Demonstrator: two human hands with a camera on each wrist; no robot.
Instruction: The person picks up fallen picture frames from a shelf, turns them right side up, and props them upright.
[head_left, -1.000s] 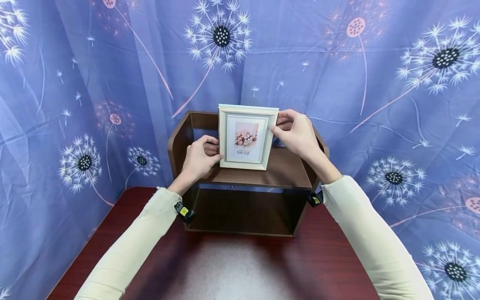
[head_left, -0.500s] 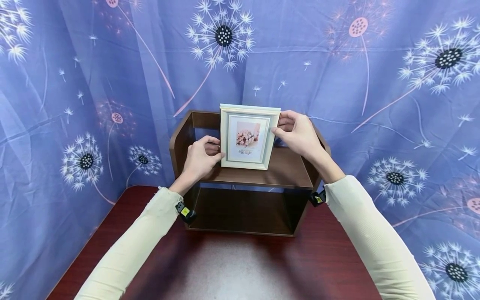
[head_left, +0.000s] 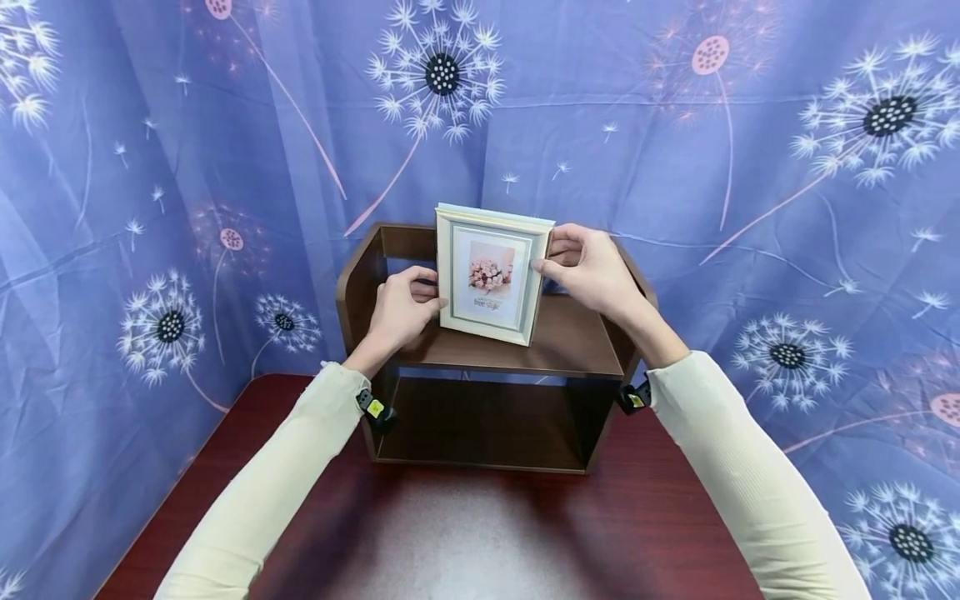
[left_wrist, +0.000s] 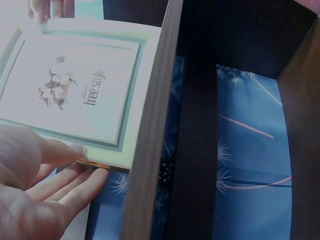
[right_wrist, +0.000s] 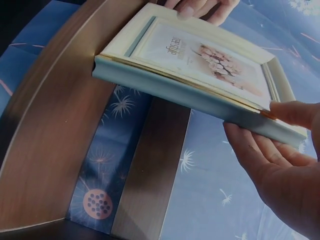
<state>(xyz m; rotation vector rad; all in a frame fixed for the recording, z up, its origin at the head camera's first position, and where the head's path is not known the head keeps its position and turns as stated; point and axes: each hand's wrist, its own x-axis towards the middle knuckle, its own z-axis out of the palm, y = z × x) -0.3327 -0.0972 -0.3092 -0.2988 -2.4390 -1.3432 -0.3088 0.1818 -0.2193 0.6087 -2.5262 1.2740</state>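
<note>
A cream picture frame (head_left: 491,275) with a pink flower print and "free style" lettering stands upright over the upper board of a brown shelf (head_left: 577,333). My left hand (head_left: 401,312) pinches its left edge low down, thumb on the front and fingers behind. High on the opposite edge, my right hand (head_left: 592,271) grips it the same way. In the left wrist view the left hand (left_wrist: 45,185) holds the frame (left_wrist: 75,90) at its side. The right wrist view has the right hand (right_wrist: 280,150) around the frame's thick blue-lit edge (right_wrist: 165,90).
The two-level shelf stands on a dark red table (head_left: 465,533), its lower compartment (head_left: 480,421) below the frame. Raised side panels (head_left: 356,287) flank the upper board. A blue curtain (head_left: 570,167) with dandelion prints hangs behind and to both sides.
The picture frame has turned slightly, its right side swinging nearer and its lower right corner dropping a little. Both hands keep their hold on it.
</note>
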